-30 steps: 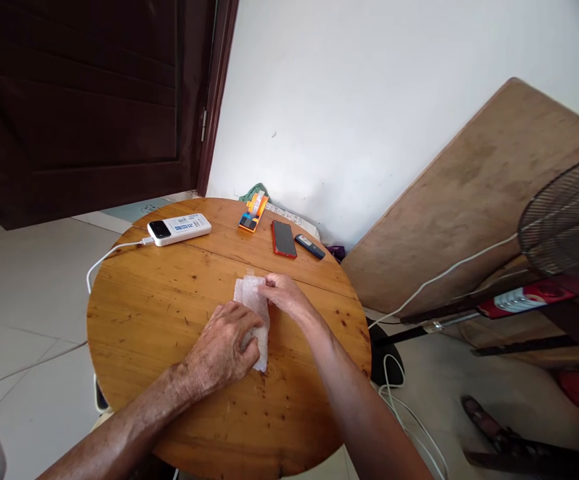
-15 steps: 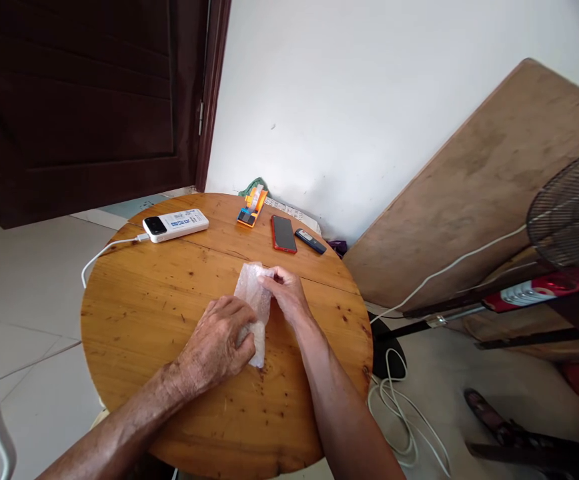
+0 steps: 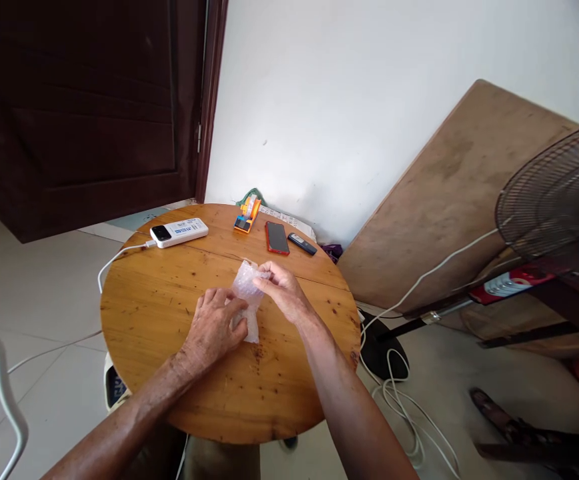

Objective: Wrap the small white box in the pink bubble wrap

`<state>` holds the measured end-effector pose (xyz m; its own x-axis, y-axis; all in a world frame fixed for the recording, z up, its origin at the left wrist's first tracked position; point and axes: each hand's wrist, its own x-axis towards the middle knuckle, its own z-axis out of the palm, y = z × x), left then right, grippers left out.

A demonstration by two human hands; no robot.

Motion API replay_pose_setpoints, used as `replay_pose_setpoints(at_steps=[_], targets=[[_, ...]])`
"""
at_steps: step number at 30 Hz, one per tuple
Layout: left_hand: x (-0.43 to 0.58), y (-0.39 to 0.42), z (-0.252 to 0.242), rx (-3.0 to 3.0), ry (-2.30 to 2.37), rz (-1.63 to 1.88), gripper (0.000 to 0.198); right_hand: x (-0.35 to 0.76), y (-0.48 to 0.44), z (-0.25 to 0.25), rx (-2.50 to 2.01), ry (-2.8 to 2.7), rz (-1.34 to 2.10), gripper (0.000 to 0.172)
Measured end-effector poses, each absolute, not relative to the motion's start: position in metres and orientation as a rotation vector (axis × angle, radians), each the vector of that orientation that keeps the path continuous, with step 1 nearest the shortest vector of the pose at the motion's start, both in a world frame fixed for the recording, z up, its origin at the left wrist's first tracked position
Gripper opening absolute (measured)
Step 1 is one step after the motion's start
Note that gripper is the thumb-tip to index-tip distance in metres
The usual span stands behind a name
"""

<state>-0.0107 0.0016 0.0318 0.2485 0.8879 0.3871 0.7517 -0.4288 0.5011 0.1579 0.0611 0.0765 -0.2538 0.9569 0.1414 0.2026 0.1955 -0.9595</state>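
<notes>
A strip of clear bubble wrap (image 3: 247, 287) lies lengthwise on the round wooden table (image 3: 159, 320). My right hand (image 3: 284, 290) pinches its upper right part between thumb and fingers, lifting that edge slightly. My left hand (image 3: 217, 323) rests on the table at the wrap's left side, fingers bent, with thumb and index finger gripping its lower part. Part of the wrap is hidden beneath the left fingers.
Toward the table's far side are a white power bank (image 3: 179, 232) with a cable, an orange tape dispenser (image 3: 247, 213), a red-edged phone (image 3: 277, 238) and a small dark device (image 3: 302, 243). A fan (image 3: 559, 187) stands at right, with loose cable (image 3: 394, 393) on the floor.
My right hand has folded the upper part of the bubble wrap a little toward the left and down. The left hand has shifted slightly left. The whole view has tilted a bit.
</notes>
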Motion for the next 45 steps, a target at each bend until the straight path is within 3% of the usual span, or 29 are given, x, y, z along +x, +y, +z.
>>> replay_pose_setpoints(at_steps=[8,17,21,23,27,34,45], targets=[[-0.007,-0.002,0.02,2.088,1.618,1.117,0.025,0.163,0.047,0.085,-1.089,-1.798,1.155,0.02],[-0.006,0.0,0.009,1.728,1.596,1.259,0.049,0.157,0.035,0.075,-0.948,-1.585,1.399,0.023],[-0.011,0.005,0.017,1.766,1.517,1.133,0.064,0.161,0.006,0.076,-1.025,-1.693,1.304,0.018],[-0.014,0.008,0.022,1.833,1.445,1.038,0.062,0.162,-0.005,0.078,-1.039,-1.753,1.252,0.013],[-0.019,0.014,0.025,1.934,1.255,1.011,0.041,0.161,-0.017,0.079,-1.041,-1.875,1.051,0.003],[-0.024,0.008,0.018,1.961,1.251,1.103,0.009,0.157,-0.035,0.06,-1.042,-2.028,0.679,0.014],[-0.06,-0.019,0.011,2.264,1.194,0.957,0.049,0.154,-0.047,0.039,-0.994,-2.224,0.236,0.022]])
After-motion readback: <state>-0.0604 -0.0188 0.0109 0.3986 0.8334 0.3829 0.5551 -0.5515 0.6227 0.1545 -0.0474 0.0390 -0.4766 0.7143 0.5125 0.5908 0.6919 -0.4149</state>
